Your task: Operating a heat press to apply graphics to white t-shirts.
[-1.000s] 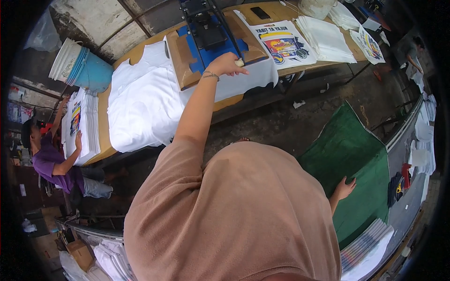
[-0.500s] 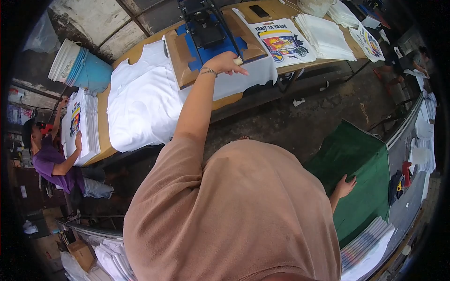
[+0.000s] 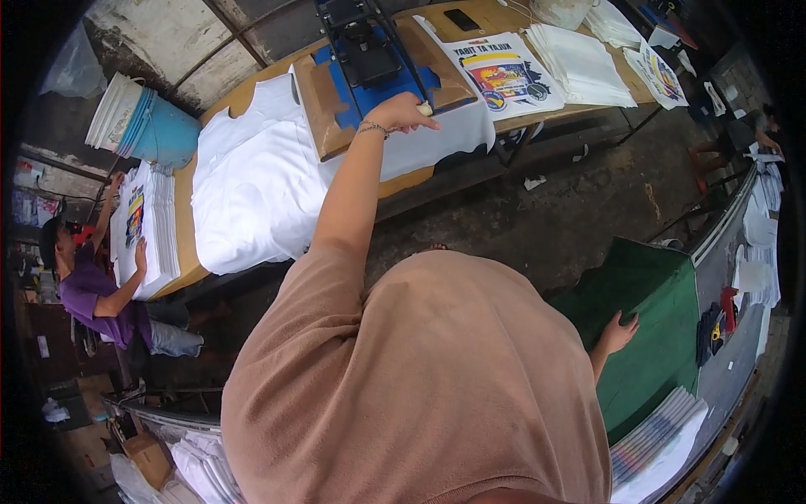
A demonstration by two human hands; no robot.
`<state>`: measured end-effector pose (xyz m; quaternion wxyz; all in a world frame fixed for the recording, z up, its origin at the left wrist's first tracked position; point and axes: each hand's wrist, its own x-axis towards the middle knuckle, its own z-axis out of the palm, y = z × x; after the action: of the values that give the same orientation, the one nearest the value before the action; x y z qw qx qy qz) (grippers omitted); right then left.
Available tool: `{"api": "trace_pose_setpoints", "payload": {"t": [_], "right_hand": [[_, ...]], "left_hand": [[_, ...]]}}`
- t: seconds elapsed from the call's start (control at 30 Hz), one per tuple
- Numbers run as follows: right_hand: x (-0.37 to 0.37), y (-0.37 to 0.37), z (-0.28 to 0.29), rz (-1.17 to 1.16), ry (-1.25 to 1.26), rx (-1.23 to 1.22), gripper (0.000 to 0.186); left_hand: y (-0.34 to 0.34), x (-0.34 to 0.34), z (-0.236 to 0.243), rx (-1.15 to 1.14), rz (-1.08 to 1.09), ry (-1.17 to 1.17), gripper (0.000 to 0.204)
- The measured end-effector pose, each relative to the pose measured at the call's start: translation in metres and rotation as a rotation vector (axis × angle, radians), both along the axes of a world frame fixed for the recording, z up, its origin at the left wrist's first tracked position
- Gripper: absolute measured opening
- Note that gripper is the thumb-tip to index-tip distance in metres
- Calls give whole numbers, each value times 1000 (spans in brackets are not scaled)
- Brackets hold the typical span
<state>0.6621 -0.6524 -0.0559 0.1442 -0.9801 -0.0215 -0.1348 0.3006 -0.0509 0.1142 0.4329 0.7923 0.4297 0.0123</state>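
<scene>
Gripping a rounded pale knob (image 3: 426, 110), left hand (image 3: 398, 112) near wooden surface (image 3: 410, 182) edge, right hand (image 3: 618, 334) open over creased green cloth (image 3: 659, 315)

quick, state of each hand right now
Left hand: closed on the pale knob by the blue-and-black press.
Right hand: open over the green cloth; contact cannot be told.

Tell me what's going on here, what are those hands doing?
The camera wearer's left hand is at a pale knob by the front of a black metal frame, which stands over a blue and brown board. The right hand is open at a green cloth. A white shirt lies beside the board. At the left, a person in purple has a hand on a stack of printed white sheets.
</scene>
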Motion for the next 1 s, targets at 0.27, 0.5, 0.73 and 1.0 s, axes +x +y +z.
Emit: {"api": "trace_pose_setpoints", "payload": {"t": [0.27,0.5,0.73,1.0], "right_hand": [[-3,3,4,-14,17,-10,61],[-3,3,4,-13,6,-14,61],[-3,4,5,-28,14,-14,60],[-4,2,5,-8,-1,-13,60]], "left_hand": [[-1,0,2,0,2,13,44],[1,1,-2,19,8,20,45],[-1,2,1,18,15,36,43],[-4,1,5,19,16,23,44]]}}
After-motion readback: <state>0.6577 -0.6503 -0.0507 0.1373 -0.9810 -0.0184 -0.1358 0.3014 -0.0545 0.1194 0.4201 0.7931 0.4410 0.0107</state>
